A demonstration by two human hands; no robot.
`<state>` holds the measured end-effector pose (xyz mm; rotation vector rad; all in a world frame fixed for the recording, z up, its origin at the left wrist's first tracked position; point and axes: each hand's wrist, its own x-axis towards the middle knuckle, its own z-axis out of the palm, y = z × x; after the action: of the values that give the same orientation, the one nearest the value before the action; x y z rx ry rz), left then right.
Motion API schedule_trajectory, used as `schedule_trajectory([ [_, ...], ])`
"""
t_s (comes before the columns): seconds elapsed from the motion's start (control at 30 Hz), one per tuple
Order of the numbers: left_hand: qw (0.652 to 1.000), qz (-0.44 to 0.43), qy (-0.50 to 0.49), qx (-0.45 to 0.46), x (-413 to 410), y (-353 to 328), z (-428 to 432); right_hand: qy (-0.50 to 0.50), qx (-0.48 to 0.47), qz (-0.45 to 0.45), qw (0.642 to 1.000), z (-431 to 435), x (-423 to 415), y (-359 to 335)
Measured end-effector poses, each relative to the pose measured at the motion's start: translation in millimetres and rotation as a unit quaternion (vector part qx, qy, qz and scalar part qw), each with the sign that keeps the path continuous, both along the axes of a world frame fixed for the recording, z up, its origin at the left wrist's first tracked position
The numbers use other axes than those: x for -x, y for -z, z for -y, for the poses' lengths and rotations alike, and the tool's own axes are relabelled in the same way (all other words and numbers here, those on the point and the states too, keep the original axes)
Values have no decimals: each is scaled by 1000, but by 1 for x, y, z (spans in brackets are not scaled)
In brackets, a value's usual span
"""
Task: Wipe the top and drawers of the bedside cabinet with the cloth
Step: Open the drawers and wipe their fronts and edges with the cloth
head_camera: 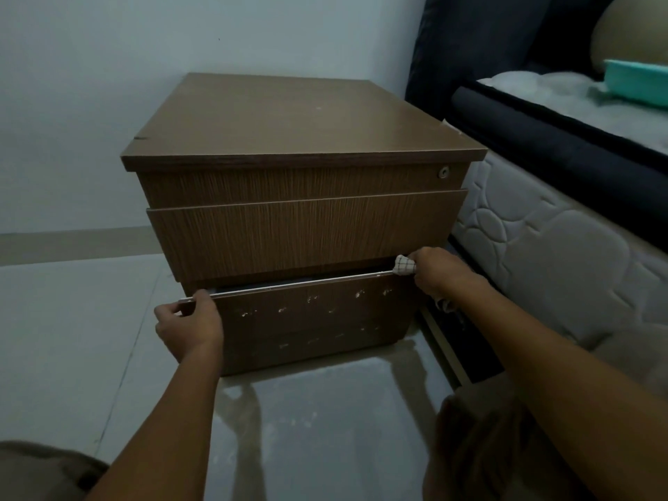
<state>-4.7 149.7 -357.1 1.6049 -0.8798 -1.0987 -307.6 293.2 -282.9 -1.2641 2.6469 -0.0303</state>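
A brown wood-grain bedside cabinet [300,197] stands on glossy grey floor tiles [72,338], against a pale wall, with a bed [564,226] to its right. Its bottom drawer [307,320] stands ajar, top edge running left-right. The left hand [188,325] clamps that edge's left end; the right hand [439,271] is closed around a white checked cloth [404,265] at the right end.

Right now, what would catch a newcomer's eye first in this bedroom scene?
First, the brown wood-grain bedside cabinet in the middle, its scuffed bottom drawer pulled slightly open. The left hand grips that drawer's top edge at its left end, while the right hand presses a white checked cloth against the right end. To the right sits a quilted white mattress, with a teal plastic container on the bed above.
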Motion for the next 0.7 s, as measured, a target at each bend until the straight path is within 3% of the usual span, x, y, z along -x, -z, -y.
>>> schedule_trajectory([
  [0.27,1000,3,0,1,1,1,0,-76,47,99,991,-3,-4,-2],
  [0.7,1000,-5,10,-4,-5,4,2,-119,24,146,982,30,-45,-5],
])
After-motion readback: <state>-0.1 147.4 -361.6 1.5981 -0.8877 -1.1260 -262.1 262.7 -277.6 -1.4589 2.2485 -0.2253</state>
